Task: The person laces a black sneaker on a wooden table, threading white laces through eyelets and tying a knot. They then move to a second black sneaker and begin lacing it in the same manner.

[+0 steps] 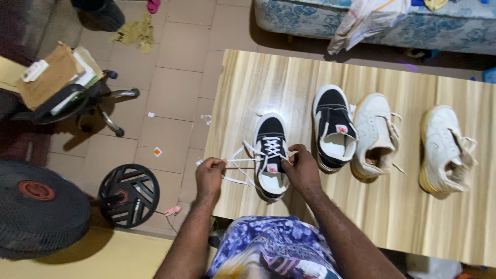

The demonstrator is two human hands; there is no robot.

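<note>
A: What surrounds the black canvas sneaker with white laces (pixel 270 155) at centre frame?

B: Its laceless black twin (pixel 333 126) stands just right of it, then two worn white leather sneakers (pixel 376 135) (pixel 445 149) farther right, all on the pale wood-grain tabletop (pixel 248 82).

A: And the hands?

B: The left hand (pixel 209 174) is pinched shut on a white lace end (pixel 238 161), out past the tabletop's left edge. The right hand (pixel 302 168) is closed on the sneaker's heel side.

A: Open room?

B: Bare tabletop above and below right. A black fan (pixel 39 209) stands lower left on the tiled floor (pixel 175 88).
</note>
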